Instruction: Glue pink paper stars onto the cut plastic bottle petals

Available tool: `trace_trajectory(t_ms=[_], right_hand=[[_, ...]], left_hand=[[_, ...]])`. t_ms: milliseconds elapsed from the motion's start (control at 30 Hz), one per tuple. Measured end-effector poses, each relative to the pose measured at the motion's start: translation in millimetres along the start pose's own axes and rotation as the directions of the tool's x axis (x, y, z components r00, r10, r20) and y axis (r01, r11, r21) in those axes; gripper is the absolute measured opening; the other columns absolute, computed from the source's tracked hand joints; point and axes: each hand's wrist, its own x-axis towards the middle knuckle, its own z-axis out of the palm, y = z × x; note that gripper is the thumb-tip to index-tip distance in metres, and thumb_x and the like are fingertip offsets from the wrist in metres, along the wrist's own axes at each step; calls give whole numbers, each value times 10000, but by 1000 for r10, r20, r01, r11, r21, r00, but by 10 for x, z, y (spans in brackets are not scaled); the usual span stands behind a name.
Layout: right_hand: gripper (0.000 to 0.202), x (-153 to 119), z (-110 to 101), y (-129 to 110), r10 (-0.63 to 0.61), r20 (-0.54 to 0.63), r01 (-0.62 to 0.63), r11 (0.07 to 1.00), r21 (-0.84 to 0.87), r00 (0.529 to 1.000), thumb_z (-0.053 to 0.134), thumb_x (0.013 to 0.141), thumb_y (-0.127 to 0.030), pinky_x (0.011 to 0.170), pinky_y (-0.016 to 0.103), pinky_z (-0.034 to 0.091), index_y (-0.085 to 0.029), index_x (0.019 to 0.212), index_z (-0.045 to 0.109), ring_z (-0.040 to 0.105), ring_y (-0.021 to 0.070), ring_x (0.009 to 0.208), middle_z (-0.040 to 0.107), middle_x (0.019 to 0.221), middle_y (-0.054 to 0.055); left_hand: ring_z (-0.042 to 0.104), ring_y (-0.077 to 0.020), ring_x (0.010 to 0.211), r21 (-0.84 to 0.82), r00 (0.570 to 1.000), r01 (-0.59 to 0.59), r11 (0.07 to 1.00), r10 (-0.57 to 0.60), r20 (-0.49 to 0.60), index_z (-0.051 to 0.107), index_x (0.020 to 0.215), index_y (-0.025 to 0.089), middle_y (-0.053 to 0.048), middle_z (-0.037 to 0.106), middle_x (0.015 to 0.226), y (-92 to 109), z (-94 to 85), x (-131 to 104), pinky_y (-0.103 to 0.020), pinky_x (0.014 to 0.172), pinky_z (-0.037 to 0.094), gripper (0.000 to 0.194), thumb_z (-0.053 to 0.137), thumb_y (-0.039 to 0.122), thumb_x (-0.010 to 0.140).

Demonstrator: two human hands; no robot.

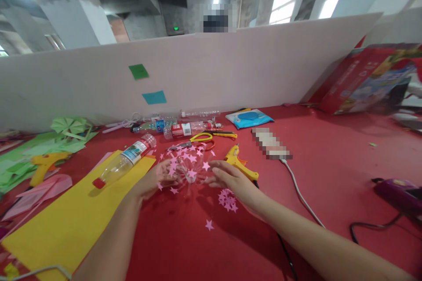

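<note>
Between my two hands stands a clear plastic piece cut into spread strips, with several pink paper stars on the strip ends. My left hand has its fingers curled around the left side of this piece, holding it. On the right side, my right hand is beside the strips, its fingers apart; no item shows in them. A small pile of pink stars lies below my right hand, and a single pink star rests nearer the front. Behind my right hand lies a yellow glue gun.
Yellow paper and a plastic bottle lie left, with another glue gun. Behind are scissors, more bottles and a wipes pack. A white cable and a purple tool are right.
</note>
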Motion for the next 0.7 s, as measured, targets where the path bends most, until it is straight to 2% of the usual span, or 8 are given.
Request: trace_trajectory(t_ms=[133, 300, 367, 467, 567, 633, 700], right_hand=[[233, 26, -16, -3, -20, -13, 20, 998, -53, 1000, 592, 819, -357, 811, 333, 558, -191, 981, 573, 681, 145, 777, 625, 876, 17], [224, 59, -33, 1, -55, -19, 52, 990, -131, 998, 586, 804, -361, 709, 306, 565, -187, 942, 555, 665, 134, 700, 611, 857, 18], [230, 71, -37, 11, -69, -24, 65, 988, -143, 997, 596, 794, -370, 701, 311, 566, -191, 931, 553, 663, 137, 697, 601, 871, 16], [237, 83, -40, 15, -81, -33, 75, 984, -162, 996, 604, 789, -385, 692, 328, 568, -197, 921, 548, 662, 146, 682, 599, 859, 14], [225, 72, -55, -23, -91, -47, 80, 975, -208, 995, 573, 821, -397, 678, 345, 569, -215, 947, 535, 667, 158, 671, 621, 874, 25], [227, 47, -76, -74, -131, -59, 103, 934, -342, 990, 515, 860, -409, 660, 353, 560, -225, 992, 516, 667, 166, 651, 641, 874, 30], [242, 12, -98, -131, -212, -54, 146, 815, -561, 976, 457, 893, -420, 652, 351, 533, -227, 1032, 499, 659, 173, 637, 663, 866, 35]], left_hand=[[616, -136, 531, 71, 993, 119, 990, -121, 18, 637, 805, 175, -8, 675, 688, 99, -14, -3, -245, 507, 496, 407, 713, -1, 447], [606, -132, 508, 82, 993, 80, 993, -72, -99, 599, 778, 147, 2, 648, 648, 106, -42, 51, -226, 467, 465, 301, 626, 40, 498], [609, -137, 519, 70, 985, 30, 997, -17, -170, 593, 783, 142, -6, 644, 641, 90, -64, 94, -245, 497, 483, 248, 621, 97, 541], [642, -150, 634, 52, 958, -82, 995, 94, -270, 584, 814, 153, -39, 672, 752, 82, -83, 159, -272, 599, 514, 194, 609, 279, 668], [655, -189, 844, 72, 927, -211, 975, 223, -302, 591, 885, 170, -79, 681, 934, 104, -50, 164, -328, 772, 517, 328, 538, 472, 769], [607, -219, 1028, 120, 898, -304, 945, 327, -294, 610, 953, 191, -86, 650, 1078, 138, 11, 102, -367, 918, 461, 378, 522, 522, 793], [492, -227, 1202, 200, 856, -398, 895, 441, -271, 642, 985, 229, -57, 589, 1216, 187, 97, -8, -366, 1057, 338, 360, 558, 521, 791]])
